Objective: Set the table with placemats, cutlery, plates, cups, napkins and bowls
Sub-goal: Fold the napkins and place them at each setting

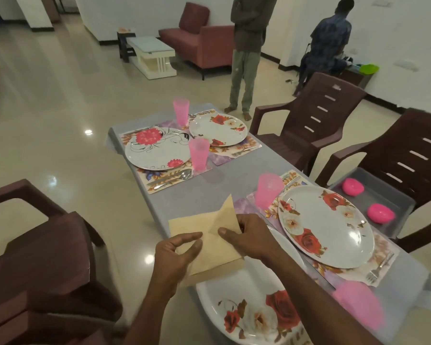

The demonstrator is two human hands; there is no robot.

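— How many plates [157, 148] on the table [210, 185] now?

— Four. Two at the far end, one [326, 225] on the right, one [254, 317] at the near end.

— Cups?

— Four pink ones [198, 153], one by each plate. The nearest [358, 303] is blurred, though.

— Mats [159, 181]?

— Three I can count plainly; whether one lies under the near plate, I cannot tell.

— Napkins?

— One beige napkin [209, 235], in two hands [177, 255], above the table's near end.

— Bowls?

— Two pink ones [353, 186], in a grey tray [383, 195] right of the table.

— Chairs?

— Three brown chairs [309, 125]: two right of the table, one left.

— Cutlery?

— A fork [373, 272] and a spoon [186, 174] show clearly; the rest I cannot count.
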